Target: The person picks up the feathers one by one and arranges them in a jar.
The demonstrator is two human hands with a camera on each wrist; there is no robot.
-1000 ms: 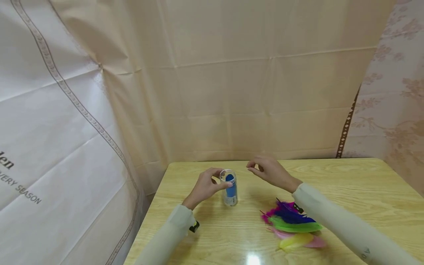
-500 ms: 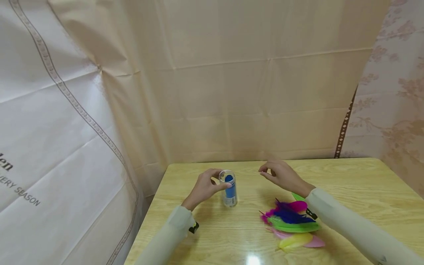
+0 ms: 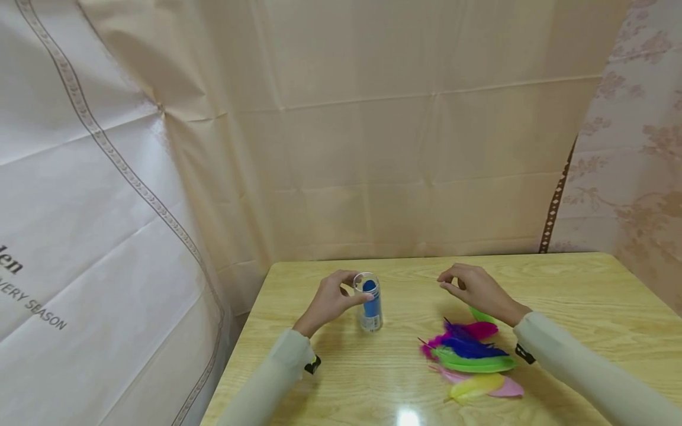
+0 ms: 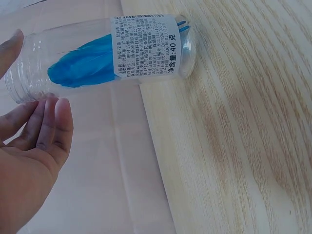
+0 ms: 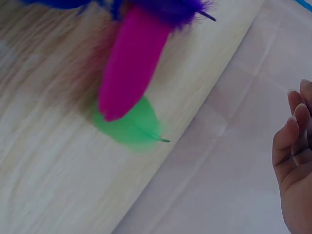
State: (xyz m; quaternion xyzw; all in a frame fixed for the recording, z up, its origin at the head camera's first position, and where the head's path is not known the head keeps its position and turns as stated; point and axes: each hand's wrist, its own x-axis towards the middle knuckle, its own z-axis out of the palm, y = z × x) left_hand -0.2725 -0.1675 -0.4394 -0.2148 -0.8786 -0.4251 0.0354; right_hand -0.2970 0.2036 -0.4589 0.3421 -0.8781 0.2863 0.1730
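A clear jar [image 3: 371, 323] with a white printed label [image 4: 146, 46] stands upright on the table. Inside it are blue feathers [image 4: 85, 63], their quill ends showing near the jar's bottom in the left wrist view. My left hand [image 3: 330, 303] grips the jar near its mouth, thumb on one side and fingers on the other. Above the table to the right, my right hand [image 3: 479, 293] hangs with loosely bent fingers, holding nothing. Below it lies a pile of feathers: dark blue [image 3: 471, 349], magenta [image 3: 483, 329], green [image 3: 474, 361], yellow [image 3: 476, 387] and pink [image 3: 508, 387].
The wood-grain table [image 3: 341, 378] ends at a cloth backdrop [image 3: 399, 177] behind the jar. Another cloth [image 3: 96, 266] hangs on the left side. One green feather [image 5: 129, 129] lies at the far side of the pile, partly under the magenta one.
My right hand has moved right and slightly toward me, away from the jar, uncovering the green feather behind the pile. The left hand and jar have stayed in place.
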